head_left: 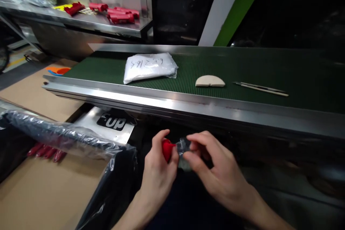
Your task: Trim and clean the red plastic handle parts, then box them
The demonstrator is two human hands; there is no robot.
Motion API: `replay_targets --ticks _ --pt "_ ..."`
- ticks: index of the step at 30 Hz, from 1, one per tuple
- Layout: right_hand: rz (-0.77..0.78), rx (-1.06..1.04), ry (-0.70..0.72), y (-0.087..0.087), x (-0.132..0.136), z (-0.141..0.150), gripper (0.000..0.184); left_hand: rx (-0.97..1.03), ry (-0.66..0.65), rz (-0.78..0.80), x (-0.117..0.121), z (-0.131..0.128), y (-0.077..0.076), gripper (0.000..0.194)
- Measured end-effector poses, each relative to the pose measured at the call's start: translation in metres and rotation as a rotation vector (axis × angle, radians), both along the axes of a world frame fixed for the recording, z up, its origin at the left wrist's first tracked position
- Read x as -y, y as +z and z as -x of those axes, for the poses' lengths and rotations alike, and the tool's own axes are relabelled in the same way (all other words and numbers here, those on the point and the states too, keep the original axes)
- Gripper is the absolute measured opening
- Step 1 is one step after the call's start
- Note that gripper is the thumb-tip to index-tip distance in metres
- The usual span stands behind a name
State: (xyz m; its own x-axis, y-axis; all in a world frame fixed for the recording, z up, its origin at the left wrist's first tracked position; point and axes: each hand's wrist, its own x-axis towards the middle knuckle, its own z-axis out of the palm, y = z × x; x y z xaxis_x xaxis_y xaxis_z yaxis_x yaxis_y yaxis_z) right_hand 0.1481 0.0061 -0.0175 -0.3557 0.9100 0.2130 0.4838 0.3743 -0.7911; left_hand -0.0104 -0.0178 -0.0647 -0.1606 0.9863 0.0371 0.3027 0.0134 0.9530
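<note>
In front of my body, below the conveyor's near rail, my left hand [159,170] is closed around a small red plastic part [166,150]. Most of that part is covered by the fingers. Facing it, my right hand [219,172] pinches a small transparent piece of plastic film [183,146] between thumb and fingers. The film lies between the two hands, close to the red part's pointed tip. Whether film and tip touch, I cannot tell.
On the green conveyor belt [185,65] lie a white packet [149,66] with handwriting, a beige half-round piece [210,81] and tweezers [260,88]. Red plastic housings [121,17] rest on a metal shelf behind. A plastic-lined box [54,183] stands at left, with red parts inside.
</note>
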Motion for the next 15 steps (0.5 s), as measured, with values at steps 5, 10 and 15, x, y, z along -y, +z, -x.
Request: replay_targets --ticks 5,10,15 --pt "0.143 -0.005 0.187 0.007 0.001 0.003 0.013 -0.308 -0.199 -0.181 0.008 -0.006 -0.006 0.053" --pt "-0.036 -0.132 -0.332 0.001 0.02 -0.029 0.013 -0.208 -0.117 0.025 -0.005 -0.002 -0.012 0.051" --pt "-0.415 0.139 -0.352 0.001 0.052 -0.058 0.024 0.037 -0.077 0.209 -0.024 0.004 -0.026 0.011"
